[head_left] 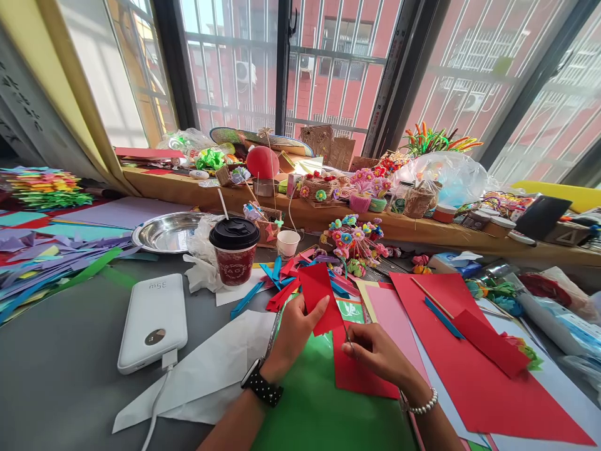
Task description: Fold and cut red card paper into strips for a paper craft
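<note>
My left hand [293,332], with a dark watch on its wrist, pinches a folded-looking piece of red paper [319,291] between thumb and fingers. Close to its lower right edge is my right hand [369,351], closed on what look like small metal scissors [347,338], mostly hidden by the fingers. Another red paper piece [359,376] lies under my right hand on a green surface [305,401]. Just beyond my left hand are red and blue paper strips [286,282] in a loose pile.
On the left stand a white power bank [153,322] with a cable and a lidded cup [233,250]. A metal dish [169,232] and paper strips [61,257] lie farther back. Large red paper [493,357] covers the right side. Craft flowers [354,241] stand before the crowded windowsill.
</note>
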Demonstrator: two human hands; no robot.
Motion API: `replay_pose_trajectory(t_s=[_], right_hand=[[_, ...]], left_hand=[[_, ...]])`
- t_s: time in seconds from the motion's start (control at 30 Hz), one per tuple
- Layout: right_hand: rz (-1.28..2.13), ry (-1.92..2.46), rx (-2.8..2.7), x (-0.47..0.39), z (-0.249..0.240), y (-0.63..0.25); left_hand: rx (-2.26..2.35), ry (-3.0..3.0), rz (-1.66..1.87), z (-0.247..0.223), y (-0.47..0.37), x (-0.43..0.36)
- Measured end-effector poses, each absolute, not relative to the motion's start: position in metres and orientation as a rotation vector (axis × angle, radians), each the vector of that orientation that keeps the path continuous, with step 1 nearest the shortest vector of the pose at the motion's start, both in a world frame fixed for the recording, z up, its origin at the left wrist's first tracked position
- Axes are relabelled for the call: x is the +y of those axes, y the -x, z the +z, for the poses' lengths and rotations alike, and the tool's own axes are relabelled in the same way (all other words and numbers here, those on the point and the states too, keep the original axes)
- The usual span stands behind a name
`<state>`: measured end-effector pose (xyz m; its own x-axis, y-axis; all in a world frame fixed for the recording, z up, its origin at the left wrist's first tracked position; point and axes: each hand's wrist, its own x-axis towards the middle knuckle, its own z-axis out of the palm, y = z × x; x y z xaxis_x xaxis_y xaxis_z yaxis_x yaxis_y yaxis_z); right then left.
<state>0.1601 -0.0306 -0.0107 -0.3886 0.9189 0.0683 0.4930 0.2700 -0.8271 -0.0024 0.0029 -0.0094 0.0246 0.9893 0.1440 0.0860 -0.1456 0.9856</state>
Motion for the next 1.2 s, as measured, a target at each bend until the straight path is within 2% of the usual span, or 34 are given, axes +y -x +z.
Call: replay_pose_trajectory(t_s=[1.2], right_hand=[[1.016,1.235,-1.949,-0.03,-0.0143,-0.1548]], left_hand=[[1.212,-1.455,1.223,-0.0073,0.0011,0.0018]])
